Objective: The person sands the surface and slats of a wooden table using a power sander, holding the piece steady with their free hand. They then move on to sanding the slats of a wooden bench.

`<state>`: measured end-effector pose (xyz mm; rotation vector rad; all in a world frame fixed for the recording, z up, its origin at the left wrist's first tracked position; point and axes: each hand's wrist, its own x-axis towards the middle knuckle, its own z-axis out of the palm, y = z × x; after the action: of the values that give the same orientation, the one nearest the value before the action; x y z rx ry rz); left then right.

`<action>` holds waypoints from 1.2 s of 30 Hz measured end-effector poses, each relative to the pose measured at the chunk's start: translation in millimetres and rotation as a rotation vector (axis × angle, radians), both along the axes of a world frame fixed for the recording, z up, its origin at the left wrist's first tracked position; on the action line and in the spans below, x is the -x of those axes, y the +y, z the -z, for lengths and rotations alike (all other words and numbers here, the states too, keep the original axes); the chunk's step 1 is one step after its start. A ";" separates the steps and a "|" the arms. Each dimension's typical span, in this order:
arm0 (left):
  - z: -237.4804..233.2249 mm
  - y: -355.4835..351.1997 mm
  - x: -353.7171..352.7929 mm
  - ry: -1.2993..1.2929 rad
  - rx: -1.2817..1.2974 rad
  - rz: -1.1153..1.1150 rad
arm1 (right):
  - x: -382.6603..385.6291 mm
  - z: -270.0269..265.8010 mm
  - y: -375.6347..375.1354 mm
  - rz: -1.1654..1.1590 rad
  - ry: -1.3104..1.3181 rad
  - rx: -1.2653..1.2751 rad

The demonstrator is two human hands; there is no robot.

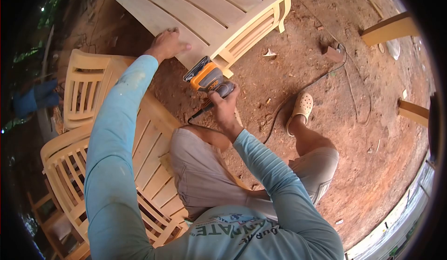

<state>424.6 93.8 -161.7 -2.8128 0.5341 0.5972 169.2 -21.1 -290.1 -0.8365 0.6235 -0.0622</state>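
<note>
In my right hand (226, 106) is an orange and grey electric sander (208, 77), my fingers wrapped round its dark grip. The sander is tilted, its pad close to the near corner of a pale slatted wooden piece (186, 15). My left hand (168, 44) lies on the left edge slat of that piece with the fingers spread out. A black cord (199, 112) runs from the sander's grip down past my knee.
Slatted wooden chairs (84, 85) stand at my left and beneath me. A cable (313, 84) crosses the reddish dirt floor (344, 129), with a brick piece (333, 54) beside it. Wooden legs (391, 29) jut in from the right. My foot wears a beige clog (301, 107).
</note>
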 end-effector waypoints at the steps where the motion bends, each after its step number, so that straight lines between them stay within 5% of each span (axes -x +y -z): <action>1: 1.9 1.0 -1.1 -0.010 -0.005 0.008 | -6.2 2.1 -6.1 0.036 -0.028 -0.004; 8: -0.2 -3.0 -2.7 0.031 -0.019 0.011 | -61.5 -7.2 -102.1 0.120 -0.127 0.111; 20: 3.0 -2.6 -0.6 -0.002 -0.044 0.006 | 0.8 15.0 3.0 0.007 -0.050 0.103; 23: 8.4 1.5 -0.1 -0.039 -0.010 0.020 | -23.3 -27.1 -52.9 -0.021 -0.013 -0.070; 30: 0.9 -3.1 -1.0 -0.004 -0.009 0.032 | -18.8 15.8 -29.8 0.041 -0.045 0.085; 36: 8.2 1.9 -0.4 -0.026 0.046 0.083 | -59.7 1.4 -108.3 0.055 -0.053 0.101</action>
<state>425.0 95.6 -169.9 -2.8205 0.6640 0.5383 228.9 -129.4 -291.5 -0.9121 0.5975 -0.1662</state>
